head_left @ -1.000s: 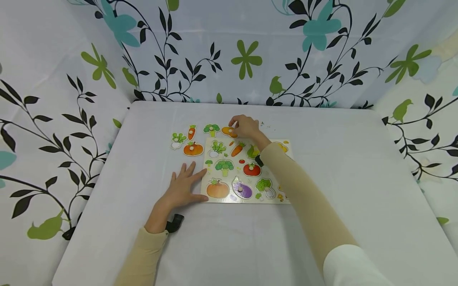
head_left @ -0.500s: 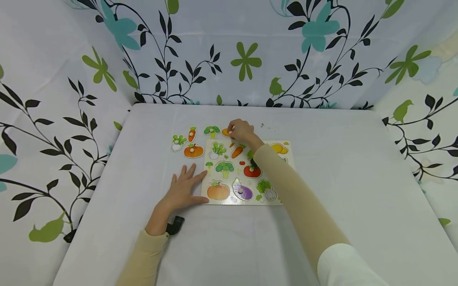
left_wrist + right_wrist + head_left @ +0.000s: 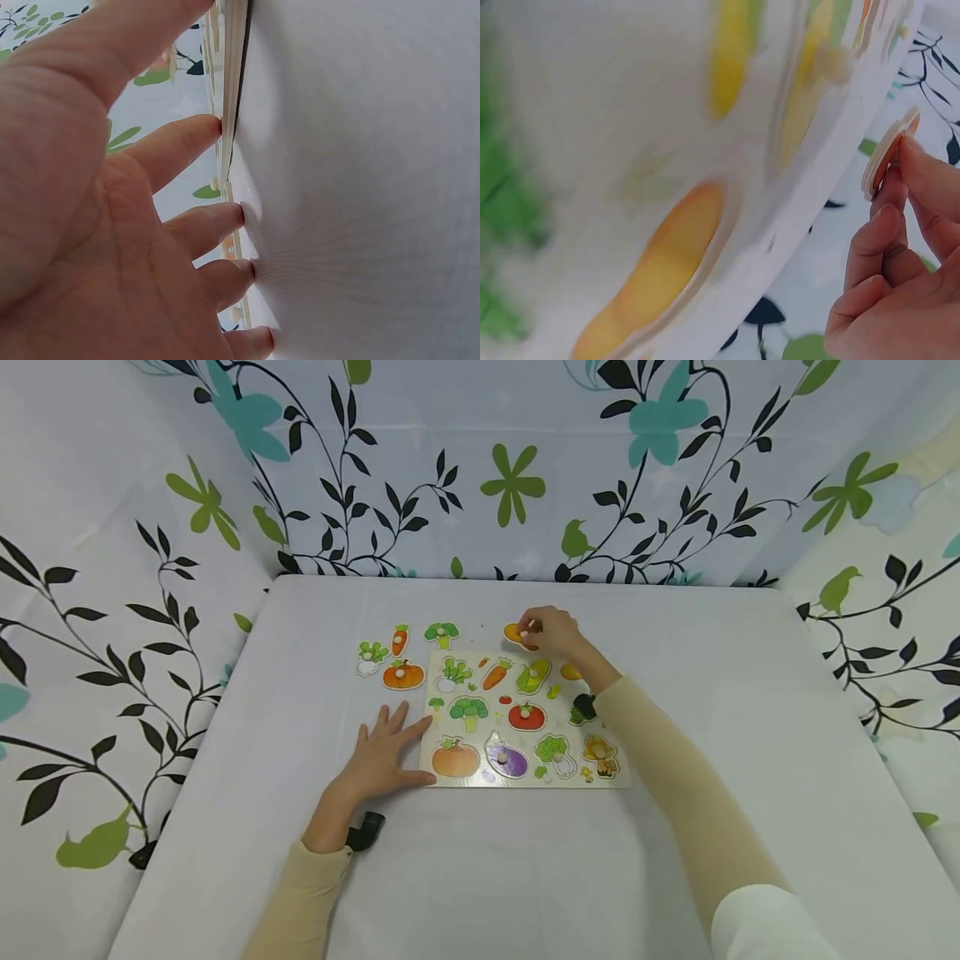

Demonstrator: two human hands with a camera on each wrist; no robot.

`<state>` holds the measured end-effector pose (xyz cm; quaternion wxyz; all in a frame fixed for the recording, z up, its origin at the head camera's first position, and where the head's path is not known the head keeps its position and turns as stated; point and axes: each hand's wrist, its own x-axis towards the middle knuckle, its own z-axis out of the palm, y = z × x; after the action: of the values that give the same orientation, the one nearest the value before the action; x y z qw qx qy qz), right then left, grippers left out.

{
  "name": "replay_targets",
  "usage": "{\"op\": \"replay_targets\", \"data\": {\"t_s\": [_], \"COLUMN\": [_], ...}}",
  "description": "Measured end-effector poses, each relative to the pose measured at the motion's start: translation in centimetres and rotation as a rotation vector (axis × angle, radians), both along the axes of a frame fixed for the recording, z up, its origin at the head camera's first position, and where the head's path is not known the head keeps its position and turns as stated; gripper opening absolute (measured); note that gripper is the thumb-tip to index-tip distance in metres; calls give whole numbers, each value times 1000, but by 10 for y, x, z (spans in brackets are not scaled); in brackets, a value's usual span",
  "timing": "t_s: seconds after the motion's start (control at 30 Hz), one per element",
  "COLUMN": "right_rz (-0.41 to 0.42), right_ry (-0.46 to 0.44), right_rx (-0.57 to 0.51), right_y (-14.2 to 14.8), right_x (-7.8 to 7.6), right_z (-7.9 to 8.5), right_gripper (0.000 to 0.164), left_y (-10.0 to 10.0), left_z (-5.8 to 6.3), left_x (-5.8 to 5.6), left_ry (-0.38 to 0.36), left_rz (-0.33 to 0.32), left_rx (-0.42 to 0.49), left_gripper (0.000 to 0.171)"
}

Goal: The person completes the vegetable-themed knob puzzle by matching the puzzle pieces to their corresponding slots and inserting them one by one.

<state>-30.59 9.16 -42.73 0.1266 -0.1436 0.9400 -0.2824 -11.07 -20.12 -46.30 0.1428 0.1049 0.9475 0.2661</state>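
Note:
My right hand (image 3: 558,633) pinches an orange-yellow puzzle piece (image 3: 512,632) above the far edge of a wooden vegetable puzzle board (image 3: 483,782). In the right wrist view the thin piece (image 3: 885,159) stands tilted between thumb and fingers; its knob is hidden there. Nearer on the board lies a yellow, rounded picture (image 3: 675,251). My left hand (image 3: 382,756) is spread beside the board's left edge, thumb and index finger touching it. In the left wrist view, that hand's fingers (image 3: 176,150) are straight, and the board's layered edge (image 3: 236,67) runs past them.
Loose pieces lie left of and behind the board: a radish (image 3: 370,657), a carrot (image 3: 400,640), a pumpkin (image 3: 403,675) and a broccoli (image 3: 442,634). An eggplant piece (image 3: 507,758) and a tomato piece (image 3: 527,717) sit in the board. A patterned curtain (image 3: 420,468) surrounds the white table (image 3: 480,877).
My right hand has moved to the right with the orange-yellow piece, away from the broccoli piece, uncovering more of the board. My left hand has stayed at the board's left edge.

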Motion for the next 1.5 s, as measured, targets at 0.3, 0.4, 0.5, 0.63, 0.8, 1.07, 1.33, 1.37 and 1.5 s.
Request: {"op": "replay_targets", "data": {"t_s": [0.3, 0.4, 0.5, 0.63, 0.8, 1.07, 1.33, 1.37, 1.5], "right_rz": [80, 111, 124, 122, 117, 106, 130, 134, 125], "right_ry": [-15, 8, 30, 38, 10, -20, -21, -21, -19], "right_rx": [56, 90, 120, 139, 163, 179, 197, 193, 149], "right_y": [63, 73, 77, 79, 80, 83, 88, 89, 94], "right_x": [28, 34, 36, 36, 33, 29, 28, 29, 37], "right_z": [-1, -2, -3, -6, -11, -14, -18, -18, -14], "right_gripper": [11, 8, 6, 6, 6, 8, 8, 9, 17], "left_y": [-3, -3, -4, -4, -4, -1, -1, -1, 1], "left_z": [3, 4, 4, 5, 4, 1, 1, 1, 1], "left_x": [2, 2, 2, 3, 2, 1, 1, 0, 0], "left_ry": [-4, -1, 0, -1, -2, 3, 0, -1, -3], "left_rz": [11, 11, 16, 21, 17, 15, 12, 10, 8], "left_rx": [-4, -5, -6, -2, 5, -1, -1, 0, 3], "left_gripper": [91, 91, 90, 90, 91, 91, 92, 92, 92]}}
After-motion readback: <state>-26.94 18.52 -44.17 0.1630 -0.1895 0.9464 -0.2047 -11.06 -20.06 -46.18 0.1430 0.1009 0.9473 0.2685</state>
